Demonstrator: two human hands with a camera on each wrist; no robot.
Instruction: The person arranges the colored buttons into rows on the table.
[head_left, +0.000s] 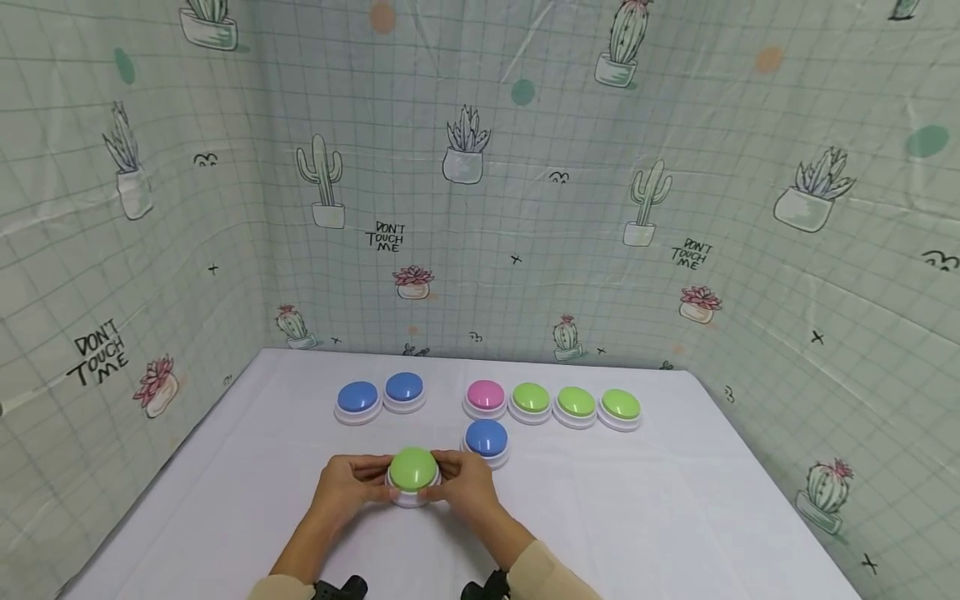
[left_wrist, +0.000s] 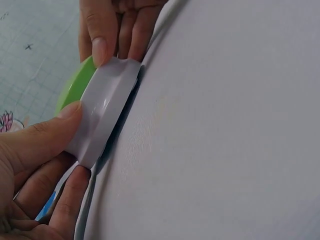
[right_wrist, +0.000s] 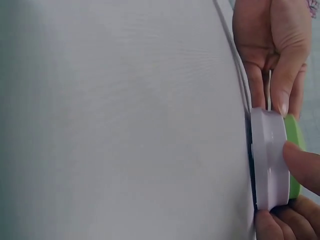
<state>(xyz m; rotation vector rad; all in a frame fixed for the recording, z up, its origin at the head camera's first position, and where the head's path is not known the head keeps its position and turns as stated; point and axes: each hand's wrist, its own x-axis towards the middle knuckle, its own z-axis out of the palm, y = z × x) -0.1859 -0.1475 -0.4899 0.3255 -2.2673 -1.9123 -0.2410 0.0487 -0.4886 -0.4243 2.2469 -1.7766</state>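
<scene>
Between both hands [head_left: 408, 487], glossy domed button [head_left: 413, 468]

Head view overhead; wrist views close, sideways.

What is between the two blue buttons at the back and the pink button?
Nothing: in the head view only bare white tablecloth lies between the blue buttons and the pink button.
</scene>
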